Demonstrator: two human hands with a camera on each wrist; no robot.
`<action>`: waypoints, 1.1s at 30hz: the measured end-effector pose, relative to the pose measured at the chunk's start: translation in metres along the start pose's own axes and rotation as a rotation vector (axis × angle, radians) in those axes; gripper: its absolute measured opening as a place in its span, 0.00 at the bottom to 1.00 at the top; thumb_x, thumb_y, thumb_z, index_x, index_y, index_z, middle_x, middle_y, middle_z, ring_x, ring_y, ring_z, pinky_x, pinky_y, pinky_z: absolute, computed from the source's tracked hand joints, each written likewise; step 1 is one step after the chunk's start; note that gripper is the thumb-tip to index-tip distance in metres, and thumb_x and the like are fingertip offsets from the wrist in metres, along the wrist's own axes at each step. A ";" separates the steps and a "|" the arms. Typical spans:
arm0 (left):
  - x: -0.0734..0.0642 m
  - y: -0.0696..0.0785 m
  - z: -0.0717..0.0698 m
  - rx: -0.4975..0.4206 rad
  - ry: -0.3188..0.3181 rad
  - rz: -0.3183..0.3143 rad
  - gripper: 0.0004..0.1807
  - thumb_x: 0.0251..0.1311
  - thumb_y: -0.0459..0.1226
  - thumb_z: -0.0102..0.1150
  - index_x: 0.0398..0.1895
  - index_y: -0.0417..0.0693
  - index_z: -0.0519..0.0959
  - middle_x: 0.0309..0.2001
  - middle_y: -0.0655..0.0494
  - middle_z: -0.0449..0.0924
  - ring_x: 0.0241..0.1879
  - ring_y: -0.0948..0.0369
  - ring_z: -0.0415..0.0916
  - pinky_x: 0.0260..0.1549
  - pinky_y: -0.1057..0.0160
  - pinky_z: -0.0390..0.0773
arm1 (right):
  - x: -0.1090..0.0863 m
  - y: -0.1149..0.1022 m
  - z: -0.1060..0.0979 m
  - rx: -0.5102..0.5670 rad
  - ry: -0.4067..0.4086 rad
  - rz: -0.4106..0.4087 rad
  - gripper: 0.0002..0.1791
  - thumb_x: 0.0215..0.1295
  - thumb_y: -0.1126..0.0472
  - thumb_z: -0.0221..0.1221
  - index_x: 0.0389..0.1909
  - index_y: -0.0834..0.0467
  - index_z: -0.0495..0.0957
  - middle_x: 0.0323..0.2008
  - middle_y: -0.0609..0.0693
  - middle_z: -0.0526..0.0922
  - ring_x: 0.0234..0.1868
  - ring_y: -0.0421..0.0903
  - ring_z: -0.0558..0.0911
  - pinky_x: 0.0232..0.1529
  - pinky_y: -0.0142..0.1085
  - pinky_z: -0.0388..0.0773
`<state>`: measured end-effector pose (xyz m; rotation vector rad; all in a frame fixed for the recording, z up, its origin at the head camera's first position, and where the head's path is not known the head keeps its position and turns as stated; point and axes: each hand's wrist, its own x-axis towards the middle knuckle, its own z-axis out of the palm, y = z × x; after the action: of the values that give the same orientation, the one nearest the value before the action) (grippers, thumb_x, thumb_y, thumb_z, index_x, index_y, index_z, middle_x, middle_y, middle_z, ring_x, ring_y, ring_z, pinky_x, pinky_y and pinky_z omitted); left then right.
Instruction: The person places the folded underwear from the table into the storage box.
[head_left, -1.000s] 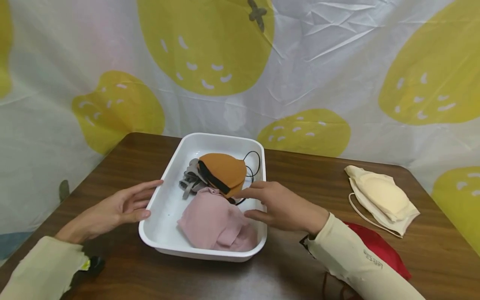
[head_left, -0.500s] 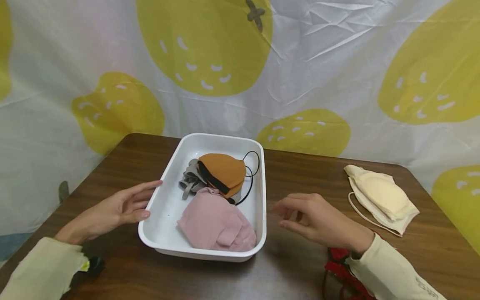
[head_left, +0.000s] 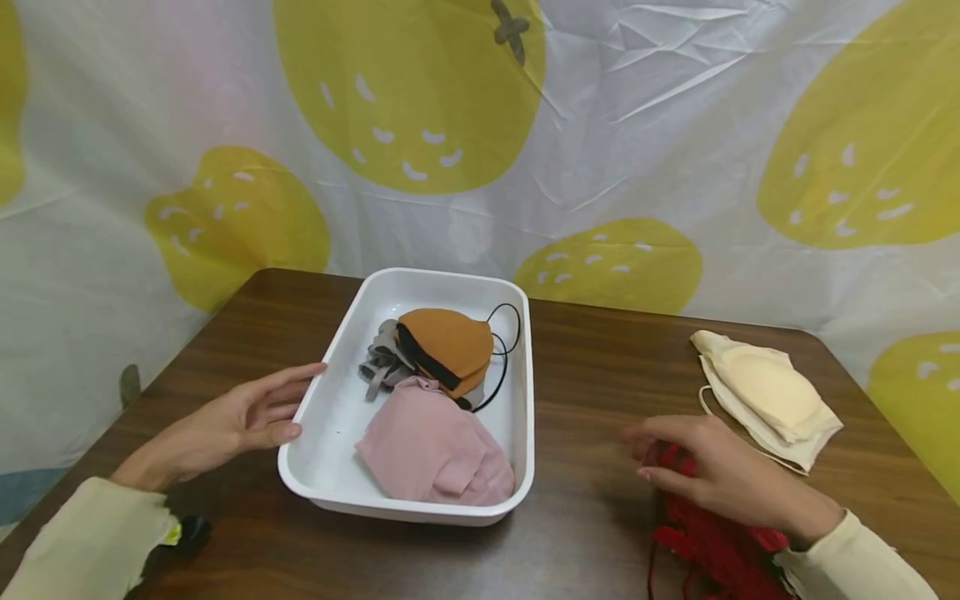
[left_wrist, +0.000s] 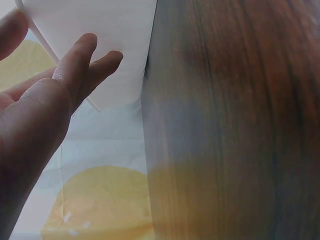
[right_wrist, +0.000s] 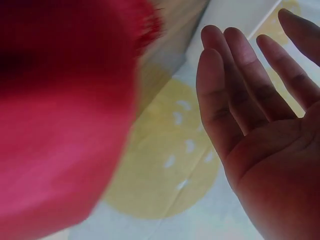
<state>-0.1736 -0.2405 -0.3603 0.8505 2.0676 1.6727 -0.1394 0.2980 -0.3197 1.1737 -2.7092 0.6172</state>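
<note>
My left hand (head_left: 217, 425) rests its fingertips and thumb against the left side of a white plastic basin (head_left: 317, 446). In the left wrist view its fairly straight fingers (left_wrist: 76, 62) lie along the basin's outer wall. Inside the basin are a folded pink bra (head_left: 427, 442) in front and an orange bra (head_left: 446, 342) with black trim and thin black straps. My right hand (head_left: 727, 479) hovers over a red bra (head_left: 712, 542) with lacy edges, partly covering it. In the right wrist view, the fingers are relaxed and apart from the blurred red fabric (right_wrist: 65, 135), holding nothing.
A folded cream bra (head_left: 768, 396) lies at the right of the brown wooden table (head_left: 592, 367). Grey fabric (head_left: 384, 358) sits beside the orange bra. A curtain (head_left: 465, 225) with yellow lemon prints hangs behind the table. A small black object (head_left: 193, 533) is near the left sleeve.
My right hand has moved out of the basin, rightward and toward me, to above the red bra. The left hand and the basin have stayed in place.
</note>
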 end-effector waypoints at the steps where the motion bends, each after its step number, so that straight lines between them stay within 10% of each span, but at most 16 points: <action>1: 0.000 0.000 0.000 -0.002 -0.002 0.002 0.38 0.71 0.26 0.51 0.79 0.37 0.47 0.70 0.64 0.69 0.65 0.72 0.72 0.55 0.67 0.81 | -0.005 0.003 0.000 -0.011 0.009 -0.001 0.18 0.59 0.64 0.70 0.50 0.51 0.81 0.34 0.35 0.84 0.36 0.26 0.80 0.36 0.26 0.78; 19: -0.001 0.002 0.002 0.009 0.019 -0.037 0.38 0.71 0.28 0.52 0.80 0.39 0.47 0.74 0.38 0.60 0.65 0.73 0.72 0.55 0.67 0.81 | -0.066 0.040 -0.007 -0.082 0.130 0.237 0.23 0.47 0.64 0.77 0.46 0.47 0.83 0.35 0.33 0.82 0.38 0.24 0.78 0.30 0.25 0.75; 25: 0.001 0.004 0.002 0.017 0.018 -0.030 0.38 0.71 0.28 0.52 0.80 0.39 0.48 0.74 0.39 0.61 0.66 0.73 0.71 0.55 0.67 0.80 | -0.084 0.054 -0.001 -0.138 0.151 0.277 0.31 0.41 0.58 0.80 0.50 0.50 0.81 0.45 0.44 0.85 0.51 0.17 0.72 0.44 0.13 0.70; 33: 0.000 0.003 0.002 0.014 0.025 -0.038 0.38 0.71 0.28 0.52 0.80 0.39 0.48 0.74 0.38 0.61 0.65 0.73 0.72 0.55 0.67 0.81 | -0.092 0.059 0.004 -0.021 0.028 0.346 0.48 0.40 0.54 0.81 0.64 0.62 0.71 0.51 0.53 0.83 0.45 0.23 0.76 0.41 0.19 0.73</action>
<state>-0.1716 -0.2385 -0.3581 0.7935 2.1008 1.6593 -0.1178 0.3945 -0.3671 0.6872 -2.9086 0.6367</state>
